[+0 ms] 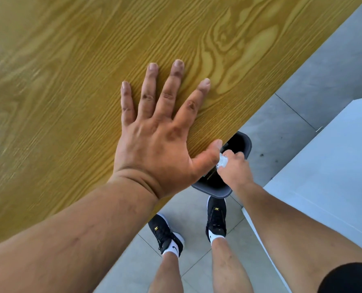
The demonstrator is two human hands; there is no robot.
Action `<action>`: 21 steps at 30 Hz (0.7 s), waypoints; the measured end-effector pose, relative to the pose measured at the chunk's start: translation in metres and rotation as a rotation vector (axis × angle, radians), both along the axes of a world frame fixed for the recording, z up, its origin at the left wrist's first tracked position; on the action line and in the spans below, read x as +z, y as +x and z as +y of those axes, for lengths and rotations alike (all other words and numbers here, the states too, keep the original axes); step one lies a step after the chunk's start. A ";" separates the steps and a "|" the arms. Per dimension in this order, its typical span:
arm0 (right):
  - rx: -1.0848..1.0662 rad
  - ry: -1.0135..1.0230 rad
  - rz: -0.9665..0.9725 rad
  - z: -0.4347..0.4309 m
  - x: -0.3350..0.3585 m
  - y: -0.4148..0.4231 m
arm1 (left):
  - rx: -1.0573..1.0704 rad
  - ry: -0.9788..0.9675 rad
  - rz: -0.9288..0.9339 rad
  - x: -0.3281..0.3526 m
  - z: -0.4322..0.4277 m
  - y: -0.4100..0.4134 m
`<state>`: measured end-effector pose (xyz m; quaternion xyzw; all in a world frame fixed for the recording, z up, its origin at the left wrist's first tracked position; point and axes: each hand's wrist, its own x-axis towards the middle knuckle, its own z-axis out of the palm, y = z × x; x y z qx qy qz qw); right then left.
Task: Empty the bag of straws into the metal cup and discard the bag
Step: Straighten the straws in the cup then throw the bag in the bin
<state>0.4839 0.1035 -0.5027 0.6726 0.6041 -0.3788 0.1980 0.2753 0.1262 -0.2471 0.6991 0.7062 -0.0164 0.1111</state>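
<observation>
My left hand (161,127) lies flat on the yellow wooden table (70,60), fingers spread and straight, thumb at the table's edge. My right hand (235,168) is down beside the table, gripping a crumpled clear plastic bag (222,161) right above the open mouth of a dark grey bin (242,142) on the floor. The table edge and my left thumb hide part of the bin. Neither the metal cup nor the straws are in view.
The table edge runs diagonally from lower left to upper right. Below it is a grey tiled floor (281,127) with my two feet in black shoes (216,218) just behind the bin. A white block or cabinet (334,166) stands at the right.
</observation>
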 end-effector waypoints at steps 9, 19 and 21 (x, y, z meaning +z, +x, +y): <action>-0.078 0.002 0.035 0.003 -0.001 -0.015 | 0.013 0.005 -0.026 0.000 -0.002 0.001; -0.033 -0.085 0.009 0.000 -0.003 -0.010 | 0.019 0.008 -0.029 0.001 -0.003 0.001; -0.019 -0.091 0.010 -0.001 -0.002 -0.009 | 0.017 0.011 -0.027 0.001 -0.003 0.001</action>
